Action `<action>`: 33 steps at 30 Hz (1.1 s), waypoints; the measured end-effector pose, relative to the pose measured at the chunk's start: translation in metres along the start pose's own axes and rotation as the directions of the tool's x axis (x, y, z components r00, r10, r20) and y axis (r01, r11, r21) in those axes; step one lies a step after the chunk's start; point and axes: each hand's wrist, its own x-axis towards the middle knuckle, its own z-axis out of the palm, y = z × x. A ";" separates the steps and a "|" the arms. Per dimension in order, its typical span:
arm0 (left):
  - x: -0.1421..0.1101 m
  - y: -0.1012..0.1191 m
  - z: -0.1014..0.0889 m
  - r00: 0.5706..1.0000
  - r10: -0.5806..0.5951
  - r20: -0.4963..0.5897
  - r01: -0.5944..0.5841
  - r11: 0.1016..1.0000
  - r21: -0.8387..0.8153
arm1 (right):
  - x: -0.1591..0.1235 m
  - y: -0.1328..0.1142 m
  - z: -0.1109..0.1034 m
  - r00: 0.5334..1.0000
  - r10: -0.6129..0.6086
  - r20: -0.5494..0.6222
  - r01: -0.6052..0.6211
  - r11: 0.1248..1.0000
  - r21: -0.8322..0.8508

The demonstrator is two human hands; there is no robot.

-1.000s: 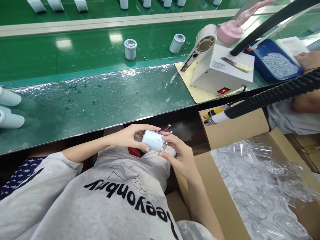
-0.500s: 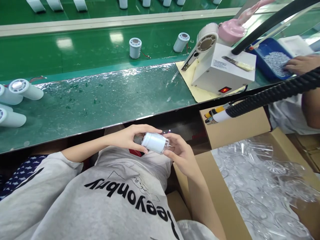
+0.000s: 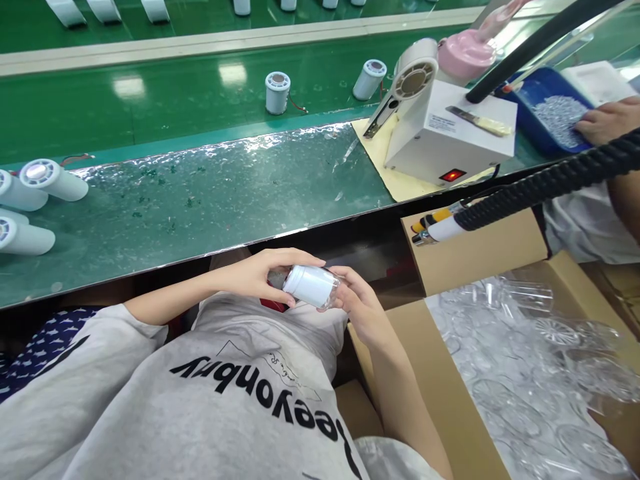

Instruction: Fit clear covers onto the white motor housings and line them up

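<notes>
My left hand (image 3: 263, 275) is wrapped round the left end of a pale blue-white cylinder (image 3: 310, 285), held tilted above my lap. A clear plastic sleeve (image 3: 331, 293) shows round the cylinder, reaching past its right end. My right hand (image 3: 363, 300) closes its thumb and fingers on that clear end. Whatever lies under the fingertips is hidden.
Similar cylinders (image 3: 55, 179) lie on the green bench at left; others (image 3: 277, 93) stand on the green belt. A white machine (image 3: 453, 137) with a lit red switch is at right. Below hangs a black hose (image 3: 545, 180), above a carton of clear plastic parts (image 3: 520, 373). Another person's hand (image 3: 607, 120) touches a blue tray (image 3: 533, 120).
My right thumb and fingers have closed in on the clear end of the cylinder. My left hand keeps its hold. Cylinders on the belt have shifted slightly right.
</notes>
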 end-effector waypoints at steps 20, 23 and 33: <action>0.000 -0.010 0.005 0.986 0.165 0.001 -0.165 0.986 0.014 | 0.005 -0.008 0.019 0.950 0.281 0.139 -0.304 0.935 0.182; -0.001 -0.010 0.007 0.984 0.179 -0.024 -0.179 0.983 0.029 | 0.004 -0.012 0.020 0.920 0.328 0.216 -0.362 0.922 0.140; -0.005 0.007 0.014 0.967 -0.249 -0.058 0.223 0.931 -0.289 | -0.008 0.004 0.007 0.671 -0.731 0.124 0.617 0.459 -0.639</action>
